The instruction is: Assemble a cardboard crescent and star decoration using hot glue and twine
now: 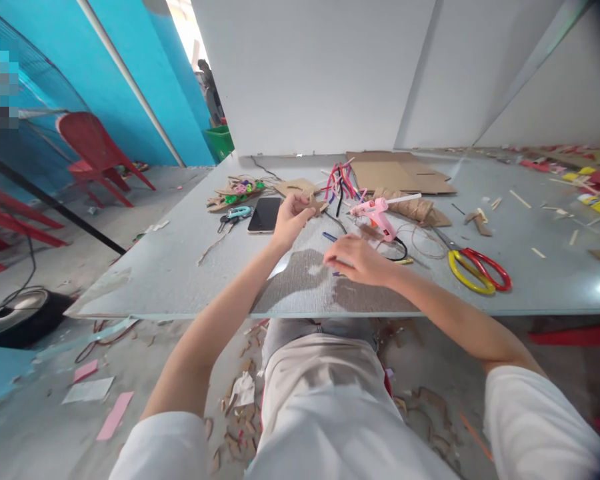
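Observation:
My left hand [294,217] has its fingers closed on a small tan cardboard piece [308,193], over the middle of the table, just right of a black phone [265,215]. My right hand [356,259] hovers low over the tabletop, fingers curled together; what they hold, if anything, is too small to make out. A blue pen [329,236] lies by its fingertips. Beyond it are a pink glue gun [378,216] with a white stick in it and a bundle of coloured pipe cleaners [341,183].
Scissors [480,270] with red and yellow handles lie on the table [155,287] at right. A brown roll [405,205] and cardboard sheets [395,172] sit behind. Light blue clippers [239,213] lie left of the phone. Red chairs [93,150] stand at far left.

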A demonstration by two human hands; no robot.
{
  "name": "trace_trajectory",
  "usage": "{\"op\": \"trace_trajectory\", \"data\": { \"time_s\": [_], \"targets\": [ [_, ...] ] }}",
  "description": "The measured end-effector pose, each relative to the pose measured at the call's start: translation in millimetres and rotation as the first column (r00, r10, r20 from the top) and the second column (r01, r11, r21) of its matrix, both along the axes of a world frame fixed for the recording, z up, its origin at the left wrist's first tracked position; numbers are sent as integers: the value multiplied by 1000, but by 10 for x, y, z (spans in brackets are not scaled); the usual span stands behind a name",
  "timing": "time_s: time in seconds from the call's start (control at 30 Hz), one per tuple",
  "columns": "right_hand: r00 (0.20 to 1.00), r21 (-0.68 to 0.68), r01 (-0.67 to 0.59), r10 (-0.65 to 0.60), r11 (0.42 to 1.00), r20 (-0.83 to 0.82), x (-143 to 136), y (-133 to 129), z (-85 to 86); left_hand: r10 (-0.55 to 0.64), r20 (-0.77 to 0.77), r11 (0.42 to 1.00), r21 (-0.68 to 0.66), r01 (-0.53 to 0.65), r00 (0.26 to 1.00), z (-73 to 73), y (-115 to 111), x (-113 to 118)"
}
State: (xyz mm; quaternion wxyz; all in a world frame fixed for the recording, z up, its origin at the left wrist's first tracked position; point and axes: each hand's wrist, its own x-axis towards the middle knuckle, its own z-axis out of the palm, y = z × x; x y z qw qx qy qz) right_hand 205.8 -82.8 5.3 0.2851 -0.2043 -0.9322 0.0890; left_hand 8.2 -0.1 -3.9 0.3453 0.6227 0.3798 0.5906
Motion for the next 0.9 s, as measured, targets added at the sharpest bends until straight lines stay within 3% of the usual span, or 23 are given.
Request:
{"op": "trace_trajectory", "data": {
  "time_s": [0.13, 0.27, 0.43, 0.6, 0.9],
  "targets": [
    [920, 71, 240, -204, 968, -334, 151, 177, 28, -137, 83, 988, -66, 143, 987, 62, -119, 60],
    [862, 48, 347, -298, 937, -411, 230, 315, 0, -234, 113, 967, -75, 243, 966, 55, -178, 134],
    [827, 55, 370, -302, 928, -474, 243, 350, -3, -341, 58, 939, -31, 343, 938, 23, -211, 196],
    [811, 50, 375, -301, 926, -502, 233, 330, -5, -311, -41, 949, 29, 313, 949, -30, -240, 226],
    [778, -51, 307, -282, 950, -561, 206, 266, -40, -100, -212, 971, 193, 142, 972, 20, -437, 250]
  ]
}}
